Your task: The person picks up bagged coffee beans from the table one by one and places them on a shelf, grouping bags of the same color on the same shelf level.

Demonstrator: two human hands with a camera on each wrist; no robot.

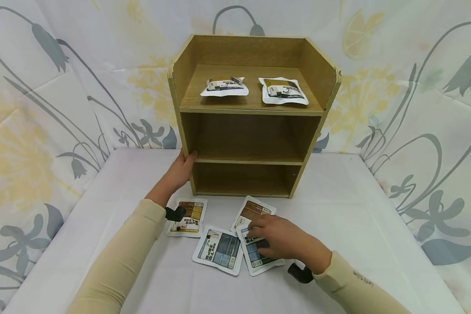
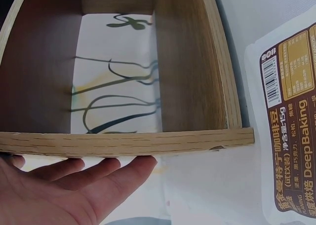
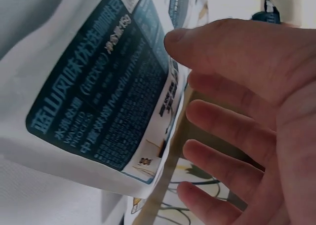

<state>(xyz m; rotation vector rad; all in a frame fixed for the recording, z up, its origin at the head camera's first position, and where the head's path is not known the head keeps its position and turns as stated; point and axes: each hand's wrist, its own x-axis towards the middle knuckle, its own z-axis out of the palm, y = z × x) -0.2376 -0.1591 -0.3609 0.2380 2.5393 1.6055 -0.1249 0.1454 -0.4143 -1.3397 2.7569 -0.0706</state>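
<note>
A wooden shelf unit (image 1: 245,111) stands at the back, its left side panel gripped by my left hand (image 1: 182,168). The thumb laps over the front edge; in the left wrist view the fingers lie along the panel's outer face. Over a blue-labelled coffee bean pouch (image 1: 255,253) is my right hand (image 1: 276,235), its fingers loosely bent and spread. In the right wrist view the thumb tip reaches the blue pouch's edge (image 3: 98,87), with the other fingers apart; contact is hard to tell. Under that hand's far side lies a brown-labelled pouch (image 1: 255,209).
Another blue-labelled pouch (image 1: 218,250) lies left of the right hand. A brown-labelled pouch (image 1: 188,216) is near my left wrist. Two pouches, one at left (image 1: 225,87) and one at right (image 1: 284,91), rest on the shelf's top level. Patterned cloth (image 1: 396,109) surrounds the white tabletop (image 1: 361,209).
</note>
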